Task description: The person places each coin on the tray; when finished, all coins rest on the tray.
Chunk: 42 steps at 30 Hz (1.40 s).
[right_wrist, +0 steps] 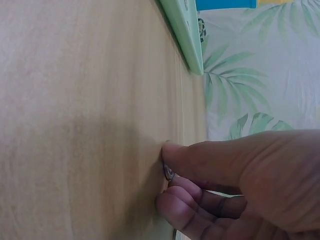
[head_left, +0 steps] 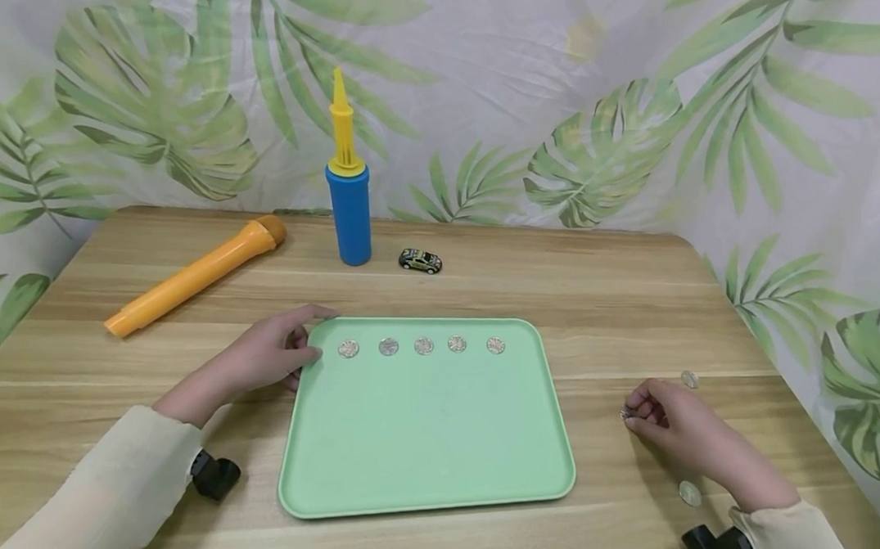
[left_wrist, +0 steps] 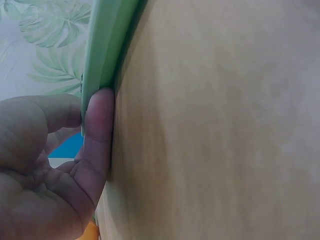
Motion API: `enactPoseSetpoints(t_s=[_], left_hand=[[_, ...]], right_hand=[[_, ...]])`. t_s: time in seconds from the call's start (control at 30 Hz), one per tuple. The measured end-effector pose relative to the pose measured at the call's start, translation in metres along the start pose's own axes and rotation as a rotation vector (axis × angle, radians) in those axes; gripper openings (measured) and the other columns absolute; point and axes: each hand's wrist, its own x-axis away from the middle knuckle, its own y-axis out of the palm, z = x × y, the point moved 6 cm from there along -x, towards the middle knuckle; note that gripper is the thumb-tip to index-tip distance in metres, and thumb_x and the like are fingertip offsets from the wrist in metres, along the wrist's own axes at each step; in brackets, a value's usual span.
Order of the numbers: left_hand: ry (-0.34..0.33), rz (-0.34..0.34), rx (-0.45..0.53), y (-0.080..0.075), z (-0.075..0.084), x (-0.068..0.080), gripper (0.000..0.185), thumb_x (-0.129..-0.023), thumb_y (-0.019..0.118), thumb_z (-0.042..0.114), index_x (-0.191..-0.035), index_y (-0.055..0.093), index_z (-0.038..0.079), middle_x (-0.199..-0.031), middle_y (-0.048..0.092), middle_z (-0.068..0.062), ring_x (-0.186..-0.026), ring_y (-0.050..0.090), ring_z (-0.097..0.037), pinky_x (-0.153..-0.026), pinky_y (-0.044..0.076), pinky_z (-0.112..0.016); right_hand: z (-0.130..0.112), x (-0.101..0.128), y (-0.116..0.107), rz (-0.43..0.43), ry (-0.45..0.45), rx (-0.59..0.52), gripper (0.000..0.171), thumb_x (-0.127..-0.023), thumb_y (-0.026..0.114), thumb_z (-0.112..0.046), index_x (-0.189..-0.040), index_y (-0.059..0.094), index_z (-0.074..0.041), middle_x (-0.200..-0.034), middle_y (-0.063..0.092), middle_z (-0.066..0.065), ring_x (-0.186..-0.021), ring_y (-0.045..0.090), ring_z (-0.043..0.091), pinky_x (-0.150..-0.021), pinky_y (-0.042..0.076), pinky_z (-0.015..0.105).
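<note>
A pale green tray (head_left: 418,447) lies on the wooden table with a row of several silver coins (head_left: 423,346) along its far edge. My left hand (head_left: 281,351) holds the tray's far left corner, thumb pressed against the rim (left_wrist: 102,50). My right hand (head_left: 648,413) rests on the table right of the tray, and its fingertips pinch a small silver coin (right_wrist: 169,173) against the wood. Two more coins lie loose beside that hand, one beyond it (head_left: 689,379) and one nearer me (head_left: 690,493).
An orange toy microphone (head_left: 193,277) lies at the back left. A blue and yellow hand pump (head_left: 348,188) stands upright at the back centre, with a small toy car (head_left: 421,261) to its right. A leaf-patterned cloth (head_left: 624,94) hangs behind the table.
</note>
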Motion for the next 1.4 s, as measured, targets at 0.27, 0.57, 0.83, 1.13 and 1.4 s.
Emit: enactPoseSetpoints(t_s=[0.27,0.57,0.83,1.13,1.4], left_hand=[[-0.002,0.003,-0.001,0.000,0.001,0.001,0.059,-0.103,0.061,0.005,-0.158,0.042,0.009,-0.091,0.051,-0.011,-0.072,0.058,-0.019,-0.058,0.060,-0.029],[-0.005,0.002,-0.012,0.000,-0.002,0.000,0.059,-0.103,0.061,0.006,-0.159,0.041,0.009,-0.091,0.052,-0.011,-0.072,0.057,-0.019,-0.059,0.059,-0.030],[-0.018,-0.006,0.005,0.000,0.001,-0.001,0.059,-0.102,0.061,0.005,-0.158,0.042,0.010,-0.091,0.052,-0.011,-0.072,0.059,-0.020,-0.060,0.061,-0.030],[-0.025,0.006,-0.001,-0.001,0.002,0.001,0.059,-0.102,0.061,0.005,-0.158,0.042,0.009,-0.091,0.052,-0.011,-0.072,0.059,-0.020,-0.060,0.061,-0.030],[-0.027,0.007,-0.004,-0.001,0.003,0.002,0.058,-0.103,0.060,0.005,-0.158,0.042,0.010,-0.092,0.052,-0.011,-0.072,0.058,-0.019,-0.060,0.060,-0.030]], right_hand=[[-0.004,-0.001,-0.002,0.014,-0.024,-0.002,0.019,-0.092,0.076,-0.003,-0.096,0.058,-0.001,-0.084,0.061,0.000,-0.074,0.049,-0.004,-0.062,0.049,0.019],[-0.014,-0.009,-0.005,0.072,-0.078,-0.052,0.017,-0.093,0.075,-0.003,-0.098,0.059,-0.005,-0.082,0.061,-0.002,-0.071,0.050,-0.003,-0.060,0.049,0.019],[-0.032,-0.034,-0.006,0.082,-0.065,-0.268,0.015,-0.098,0.070,-0.002,-0.106,0.058,0.003,-0.090,0.068,0.013,-0.073,0.065,0.005,-0.064,0.062,0.025],[-0.075,-0.072,0.015,-0.029,-0.096,-0.421,0.019,-0.099,0.069,-0.003,-0.110,0.059,0.008,-0.097,0.069,0.021,-0.080,0.068,0.011,-0.071,0.065,0.028],[-0.120,-0.096,0.047,-0.195,-0.157,-0.458,0.020,-0.098,0.071,-0.007,-0.111,0.061,0.004,-0.095,0.069,0.016,-0.079,0.067,0.016,-0.070,0.062,0.027]])
